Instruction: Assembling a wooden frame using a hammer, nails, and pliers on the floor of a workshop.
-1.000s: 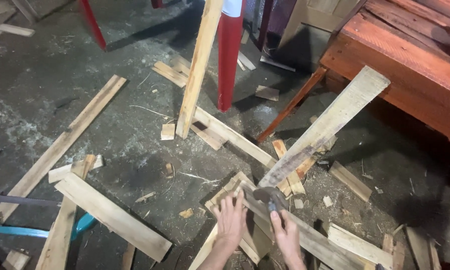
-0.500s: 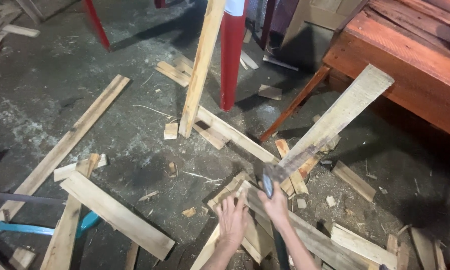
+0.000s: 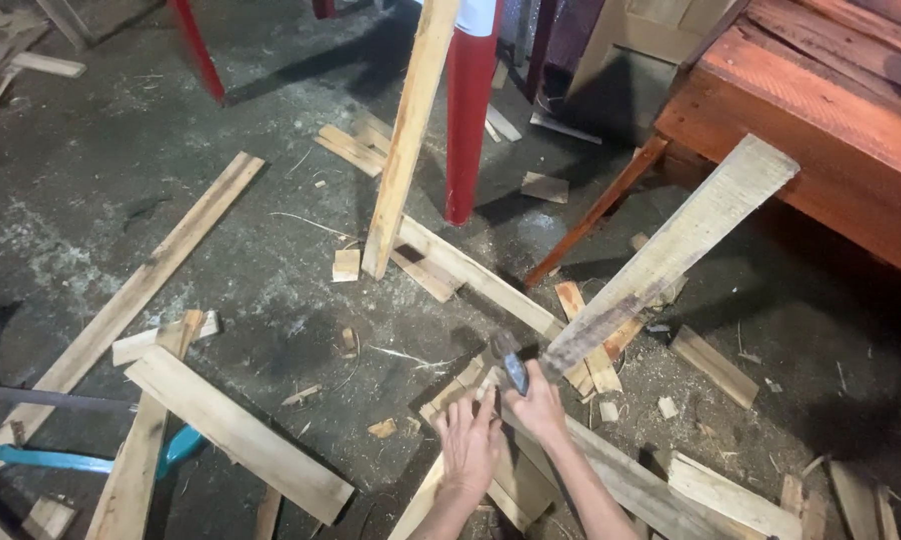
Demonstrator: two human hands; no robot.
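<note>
On the floor: the person's right hand (image 3: 539,408) is clamped round a hammer (image 3: 511,362), its head at the low end of a grey board (image 3: 671,255) tilted up off the ground.
Left hand: the left hand (image 3: 468,447) lies open, fingers spread, on a pale plank (image 3: 451,395).
Progress: the board looks partly pried, its low end not yet free, while loose slats (image 3: 236,432) lie around.
Surface: dark concrete floor (image 3: 101,170), chips and splinters.
Room: red post (image 3: 469,110), reddish bench (image 3: 821,110).
</note>
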